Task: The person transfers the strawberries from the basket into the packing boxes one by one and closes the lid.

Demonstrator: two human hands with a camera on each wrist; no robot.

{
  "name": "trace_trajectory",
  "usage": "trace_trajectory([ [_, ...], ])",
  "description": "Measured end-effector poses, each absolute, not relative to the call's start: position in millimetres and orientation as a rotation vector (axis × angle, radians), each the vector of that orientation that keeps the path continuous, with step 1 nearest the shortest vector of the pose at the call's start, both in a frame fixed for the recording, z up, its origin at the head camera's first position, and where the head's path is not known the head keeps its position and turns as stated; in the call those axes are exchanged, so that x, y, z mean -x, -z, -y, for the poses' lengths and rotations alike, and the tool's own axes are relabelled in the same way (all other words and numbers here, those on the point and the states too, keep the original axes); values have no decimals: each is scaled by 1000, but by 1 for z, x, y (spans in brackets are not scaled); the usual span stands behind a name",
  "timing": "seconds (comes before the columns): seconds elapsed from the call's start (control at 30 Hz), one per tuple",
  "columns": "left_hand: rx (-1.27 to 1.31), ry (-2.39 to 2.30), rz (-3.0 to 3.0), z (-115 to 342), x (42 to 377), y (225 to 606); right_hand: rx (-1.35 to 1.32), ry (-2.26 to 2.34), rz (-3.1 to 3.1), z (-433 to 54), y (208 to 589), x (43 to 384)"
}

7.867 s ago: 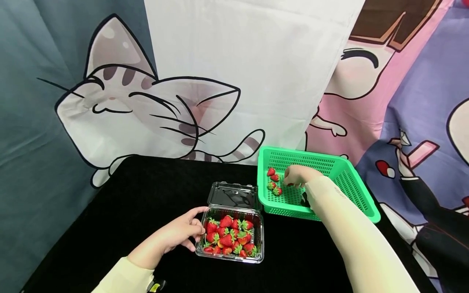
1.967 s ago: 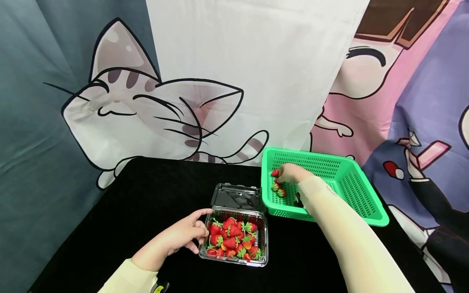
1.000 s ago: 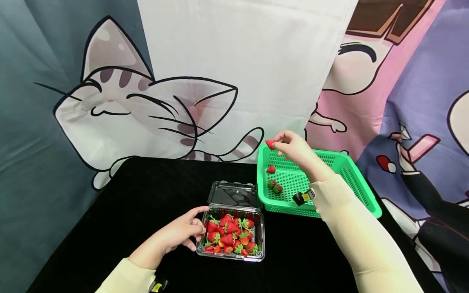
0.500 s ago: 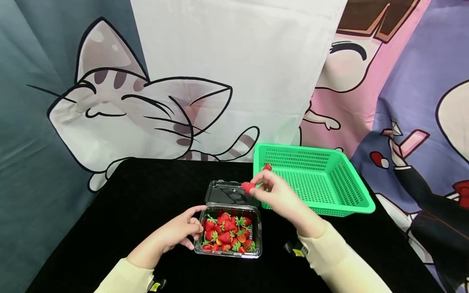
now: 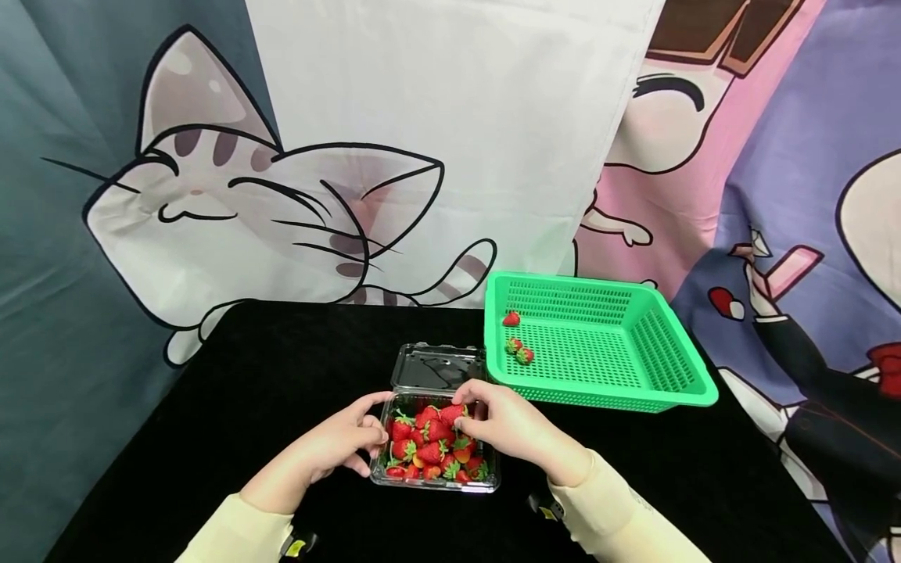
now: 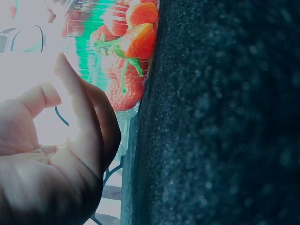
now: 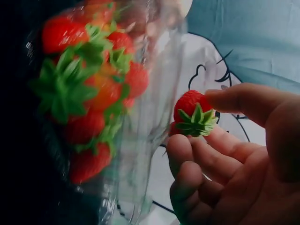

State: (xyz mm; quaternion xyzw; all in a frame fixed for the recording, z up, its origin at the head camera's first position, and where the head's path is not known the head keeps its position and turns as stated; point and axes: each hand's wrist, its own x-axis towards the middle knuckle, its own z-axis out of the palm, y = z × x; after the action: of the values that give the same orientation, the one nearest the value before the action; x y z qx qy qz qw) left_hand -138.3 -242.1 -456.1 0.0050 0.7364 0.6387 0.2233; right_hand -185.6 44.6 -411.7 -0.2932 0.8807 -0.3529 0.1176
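Note:
A clear plastic clamshell box full of red strawberries stands on the black cloth, its lid laid back. My left hand holds the box's left side, index finger at the back corner and thumb near the front. Over the box's back right part, my right hand pinches one strawberry between thumb and fingers, its green leaves showing in the right wrist view. In the left wrist view, my curled fingers are close to the box's see-through wall.
A green slotted basket sits behind and right of the box, close to its lid. In its left part lie one strawberry at the back and a pair nearer the front. A cartoon-printed curtain hangs behind the table.
My right hand has taken a strawberry out of the basket, lifted it, and carried it left and down to the box. My left hand has stayed at the box's left side.

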Motion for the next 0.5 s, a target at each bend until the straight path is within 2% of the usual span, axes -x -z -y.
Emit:
trace_trajectory([
  [0.5, -20, -1761, -2051, 242, 137, 456, 964, 625, -2798, -41, 427, 186],
])
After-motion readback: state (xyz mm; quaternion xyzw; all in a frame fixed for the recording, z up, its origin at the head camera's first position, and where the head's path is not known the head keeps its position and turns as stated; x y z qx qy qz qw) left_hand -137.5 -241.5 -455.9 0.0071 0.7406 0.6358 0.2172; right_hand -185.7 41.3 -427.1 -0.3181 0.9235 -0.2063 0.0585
